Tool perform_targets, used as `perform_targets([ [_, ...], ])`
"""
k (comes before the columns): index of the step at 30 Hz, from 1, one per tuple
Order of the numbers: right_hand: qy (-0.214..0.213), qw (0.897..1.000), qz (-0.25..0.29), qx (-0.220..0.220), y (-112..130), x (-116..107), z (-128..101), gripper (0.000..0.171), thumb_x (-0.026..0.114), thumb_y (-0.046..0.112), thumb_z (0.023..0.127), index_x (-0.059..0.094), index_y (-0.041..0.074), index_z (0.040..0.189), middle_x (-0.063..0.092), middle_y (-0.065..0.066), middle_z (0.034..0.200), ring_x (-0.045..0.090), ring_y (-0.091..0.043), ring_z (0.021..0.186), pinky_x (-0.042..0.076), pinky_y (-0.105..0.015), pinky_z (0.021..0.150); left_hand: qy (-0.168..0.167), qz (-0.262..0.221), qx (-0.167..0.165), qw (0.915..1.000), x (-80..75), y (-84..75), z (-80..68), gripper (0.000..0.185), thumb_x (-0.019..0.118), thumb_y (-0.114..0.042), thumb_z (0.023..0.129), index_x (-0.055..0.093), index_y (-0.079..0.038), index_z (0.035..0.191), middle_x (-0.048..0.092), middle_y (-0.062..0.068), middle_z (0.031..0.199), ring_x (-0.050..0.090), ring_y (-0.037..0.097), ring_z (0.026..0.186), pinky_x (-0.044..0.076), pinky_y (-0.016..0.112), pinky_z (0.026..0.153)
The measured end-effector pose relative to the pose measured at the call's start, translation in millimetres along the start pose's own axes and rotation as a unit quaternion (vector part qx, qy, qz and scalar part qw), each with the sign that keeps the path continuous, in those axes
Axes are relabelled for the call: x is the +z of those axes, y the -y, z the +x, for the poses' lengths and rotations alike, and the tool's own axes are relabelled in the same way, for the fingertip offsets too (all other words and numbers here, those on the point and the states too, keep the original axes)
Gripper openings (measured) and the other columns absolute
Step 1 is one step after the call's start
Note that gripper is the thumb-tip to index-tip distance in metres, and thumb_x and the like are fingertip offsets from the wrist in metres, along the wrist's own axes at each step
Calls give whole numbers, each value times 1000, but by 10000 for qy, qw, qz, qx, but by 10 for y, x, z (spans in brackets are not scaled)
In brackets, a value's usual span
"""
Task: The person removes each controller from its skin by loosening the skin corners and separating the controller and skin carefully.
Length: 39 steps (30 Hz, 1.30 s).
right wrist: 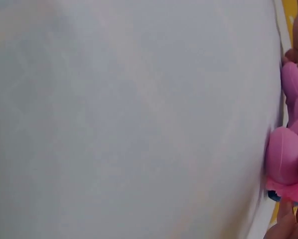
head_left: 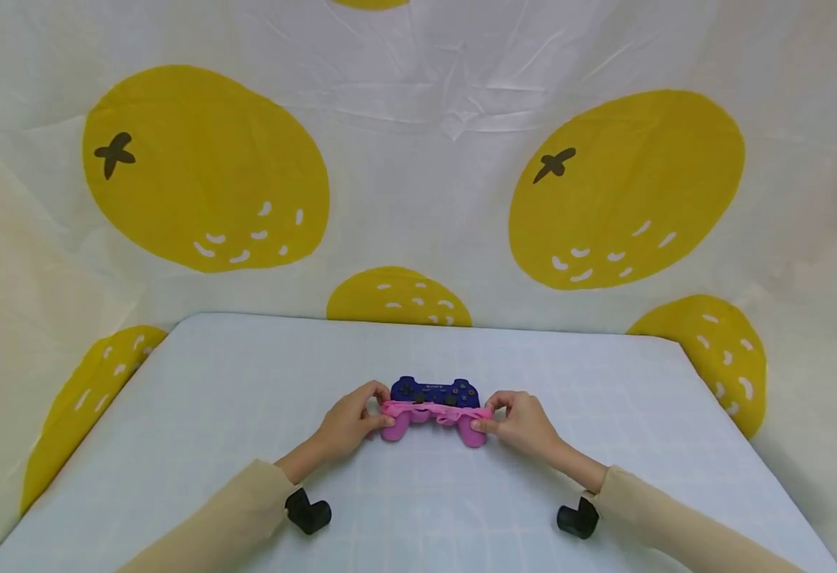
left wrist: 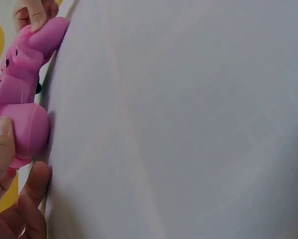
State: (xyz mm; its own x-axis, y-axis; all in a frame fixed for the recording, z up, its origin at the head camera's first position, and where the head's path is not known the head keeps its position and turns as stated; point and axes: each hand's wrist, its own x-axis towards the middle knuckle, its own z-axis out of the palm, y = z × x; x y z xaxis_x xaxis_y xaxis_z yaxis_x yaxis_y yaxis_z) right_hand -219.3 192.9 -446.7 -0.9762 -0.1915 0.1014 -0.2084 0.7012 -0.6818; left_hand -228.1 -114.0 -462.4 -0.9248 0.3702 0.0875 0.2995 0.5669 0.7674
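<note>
Both hands point(head_left: 350, 422) point(head_left: 526, 426) pinch pink cover point(head_left: 447, 415), hiding pt of blue ctrlr point(head_left: 434, 392); patterned cloth point(head_left: 418, 183) behind tbl point(head_left: 447, 509).

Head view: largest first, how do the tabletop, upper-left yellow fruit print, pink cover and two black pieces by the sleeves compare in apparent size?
1. Tabletop
2. Upper-left yellow fruit print
3. Pink cover
4. Left black piece and right black piece: they look alike, so unranked between themselves.

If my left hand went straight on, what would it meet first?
Beyond the pink controller cover it holds, your left hand would likely meet the blue Sony game controller; depth is uncertain.
</note>
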Motion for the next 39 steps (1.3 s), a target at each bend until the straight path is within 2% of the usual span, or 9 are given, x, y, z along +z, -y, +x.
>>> perform_targets([
  [4,127,9993,243,241,-12,-1,18,38,86,32,68,73,10,96,71,2,83,40,-9,57,31,-20,51,91,-407,-242,9988,-29,25,-2,44,75,-24,83,54,-15,120,61,3,111,53,9,59,44,21,56],
  [7,536,9968,499,329,-51,6,-11,53,84,31,71,68,4,113,67,-1,79,44,-9,59,34,-20,51,311,-385,-211,9986,-66,53,-15,54,78,-26,80,54,-12,127,61,3,112,53,8,64,44,20,61],
  [12,1048,9851,1284,456,-85,17,-87,63,80,24,78,55,-7,127,60,-5,76,47,-8,64,39,-18,54,600,-56,149,9981,-70,89,-38,63,80,-27,78,52,-8,131,62,3,110,55,4,70,42,22,68],
  [16,972,9751,1864,702,-60,46,-102,61,75,23,84,51,-10,130,67,-17,102,54,-9,71,49,-17,62,477,242,131,9985,-50,65,-32,64,80,-31,77,52,-12,131,61,-1,105,50,4,67,37,22,60],
  [19,937,9679,2142,921,-27,66,-116,59,72,22,87,49,-11,130,64,-25,116,60,-10,76,56,-22,68,458,339,62,9984,-52,45,-31,61,78,-33,78,50,-17,131,61,-1,112,47,4,66,35,21,57],
  [22,887,9615,2359,1099,-3,80,-132,57,71,19,88,49,-12,130,63,-27,119,65,-11,81,57,-27,72,553,361,97,9978,-62,39,-34,60,76,-34,81,47,-21,131,61,0,116,47,4,66,35,21,57],
  [29,792,9494,2713,1367,36,87,-130,52,71,13,86,50,-14,126,66,-22,112,66,-9,83,57,-30,76,679,455,391,9959,-83,54,-35,58,73,-39,82,46,-22,130,61,-3,107,46,3,66,35,21,59],
  [34,718,9509,2691,1350,2,112,-127,52,73,13,84,52,-13,124,68,-20,108,66,-9,80,58,-29,73,614,569,528,9951,-75,76,-50,57,73,-40,82,46,-23,129,61,-3,108,45,2,66,35,20,58],
  [39,744,9687,2210,846,-30,85,-147,45,75,15,83,57,-7,118,71,-12,93,59,-9,70,54,-23,63,594,657,579,9944,-62,61,-73,58,76,-40,79,47,-23,127,59,-5,104,46,2,67,38,20,57],
])
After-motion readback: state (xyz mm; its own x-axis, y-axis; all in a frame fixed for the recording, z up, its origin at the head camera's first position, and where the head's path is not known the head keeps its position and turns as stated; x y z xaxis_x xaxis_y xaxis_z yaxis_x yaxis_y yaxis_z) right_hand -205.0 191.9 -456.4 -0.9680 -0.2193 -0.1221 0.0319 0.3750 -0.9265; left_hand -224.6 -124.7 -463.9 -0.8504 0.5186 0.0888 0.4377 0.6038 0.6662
